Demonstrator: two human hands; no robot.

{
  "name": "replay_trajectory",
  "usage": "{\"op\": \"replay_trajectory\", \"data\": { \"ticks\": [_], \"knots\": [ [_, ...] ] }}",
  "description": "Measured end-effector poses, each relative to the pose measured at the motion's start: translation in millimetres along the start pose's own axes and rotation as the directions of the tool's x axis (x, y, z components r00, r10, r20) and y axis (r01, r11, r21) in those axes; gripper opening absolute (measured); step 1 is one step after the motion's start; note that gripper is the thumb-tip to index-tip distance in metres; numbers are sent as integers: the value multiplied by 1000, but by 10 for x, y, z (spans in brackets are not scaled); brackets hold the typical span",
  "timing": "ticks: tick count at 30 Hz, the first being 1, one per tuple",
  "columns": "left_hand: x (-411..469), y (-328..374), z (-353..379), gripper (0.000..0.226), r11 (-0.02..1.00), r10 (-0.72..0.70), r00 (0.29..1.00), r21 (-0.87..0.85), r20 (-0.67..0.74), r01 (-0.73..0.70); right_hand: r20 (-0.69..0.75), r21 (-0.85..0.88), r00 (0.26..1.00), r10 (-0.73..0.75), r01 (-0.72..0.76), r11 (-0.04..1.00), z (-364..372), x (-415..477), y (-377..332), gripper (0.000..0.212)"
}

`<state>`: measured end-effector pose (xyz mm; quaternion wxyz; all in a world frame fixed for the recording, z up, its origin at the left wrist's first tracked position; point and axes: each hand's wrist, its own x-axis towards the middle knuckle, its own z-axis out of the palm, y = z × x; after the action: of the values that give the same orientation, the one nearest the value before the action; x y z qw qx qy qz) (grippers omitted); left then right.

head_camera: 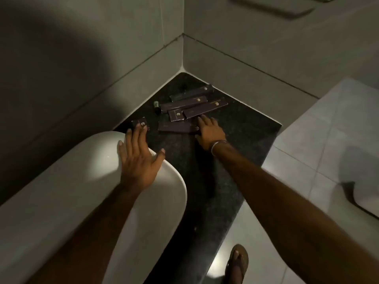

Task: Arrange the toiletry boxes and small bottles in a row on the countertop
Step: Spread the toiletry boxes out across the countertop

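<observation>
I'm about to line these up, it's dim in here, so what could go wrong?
1. The small bottle lies on its side by the wall; a nudged box could roll it.
2. The long boxes overlap, so the right hand pulling one may drag others.
3. Dark boxes on the black countertop are easily missed.

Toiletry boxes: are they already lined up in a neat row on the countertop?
No, the toiletry boxes lie jumbled and overlapping at mixed angles on the dark countertop.

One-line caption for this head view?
Both hands, left and right, reach toward scattered dark boxes on a black countertop.
</observation>
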<state>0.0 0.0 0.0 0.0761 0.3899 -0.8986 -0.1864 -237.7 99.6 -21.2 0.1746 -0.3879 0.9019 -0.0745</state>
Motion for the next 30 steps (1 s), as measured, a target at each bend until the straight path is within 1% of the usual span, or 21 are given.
{"op": "replay_trajectory", "data": {
  "ticks": [2, 5, 7, 9, 11, 13, 18, 22, 24, 26, 28, 30],
  "knots": [
    [8, -27, 13, 90, 1000, -1, 1000, -9, -15, 0, 23, -82, 1000, -6, 8, 997, 48, 54, 0, 71],
    [-6, -31, 35, 91, 999, 21, 999, -35, -30, -22, -60, -93, 998, -11, 6, 996, 180, -171, 100, 57],
    [-10, -29, 43, 90, 999, 36, 998, -38, -51, -37, -144, -41, 990, 5, -11, 999, 305, -566, 212, 53],
    [-7, -44, 47, 89, 998, 43, 997, -36, -64, -45, -189, 72, 980, 63, -50, 996, 438, -1046, 374, 50],
    [-17, -51, 57, 88, 998, 44, 997, -40, -62, -47, -160, 140, 981, 108, -86, 986, 568, -1508, 534, 50],
    [-6, -61, 71, 88, 998, 44, 997, -42, -62, -46, -137, 151, 985, 106, -85, 985, 669, -1847, 646, 51],
    [6, -65, 105, 87, 997, 37, 997, -58, -71, -41, -142, 194, 985, 99, -71, 978, 712, -2117, 695, 51],
    [-3, -79, 138, 87, 995, 44, 994, -81, -103, -53, -143, 220, 985, 101, -68, 973, 700, -2119, 690, 53],
    [-1, -86, 147, 86, 996, 42, 993, -79, -113, -52, -143, 232, 985, 101, -66, 971, 697, -2119, 693, 57],
    [-4, -89, 155, 85, 995, 48, 991, -78, -128, -58, -133, 230, 987, 91, -58, 971, 697, -2119, 691, 70],
    [-8, -97, 168, 82, 994, 57, 987, -82, -149, -70, -160, 252, 982, 105, -62, 966, 683, -2094, 694, 84],
    [-16, -83, 180, 81, 993, 65, 984, -85, -164, -80, -211, 292, 965, 153, -87, 952, 621, -2020, 696, 88]
  ]
}}
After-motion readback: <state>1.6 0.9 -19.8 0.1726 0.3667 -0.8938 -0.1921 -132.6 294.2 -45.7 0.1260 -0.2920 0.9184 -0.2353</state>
